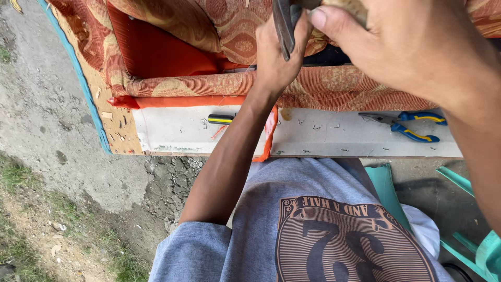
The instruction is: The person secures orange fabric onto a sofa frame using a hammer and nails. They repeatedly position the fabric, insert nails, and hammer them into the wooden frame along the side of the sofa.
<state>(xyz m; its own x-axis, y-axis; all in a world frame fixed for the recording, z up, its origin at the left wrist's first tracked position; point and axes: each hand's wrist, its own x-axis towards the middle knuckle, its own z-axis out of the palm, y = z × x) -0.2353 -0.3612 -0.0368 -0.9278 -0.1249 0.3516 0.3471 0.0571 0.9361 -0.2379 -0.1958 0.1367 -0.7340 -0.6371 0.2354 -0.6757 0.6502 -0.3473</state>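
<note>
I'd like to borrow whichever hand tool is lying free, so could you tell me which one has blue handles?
The pliers lying on the white board, right side: blue handles with yellow stripes. The tool farther left has a black-and-yellow handle.

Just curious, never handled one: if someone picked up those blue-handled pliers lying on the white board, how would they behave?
The pliers would probably feel stiff and rather heavy for their size, since the jaws look like metal. The blue and yellow handles look rubbery, so likely not slippery. Lying flat on the white board, they seem unlikely to roll.

Outdoor upholstery repair spot, concrete ground (36, 104), grass (21, 177), stripped sofa frame (323, 133), pliers (412, 125)
</note>
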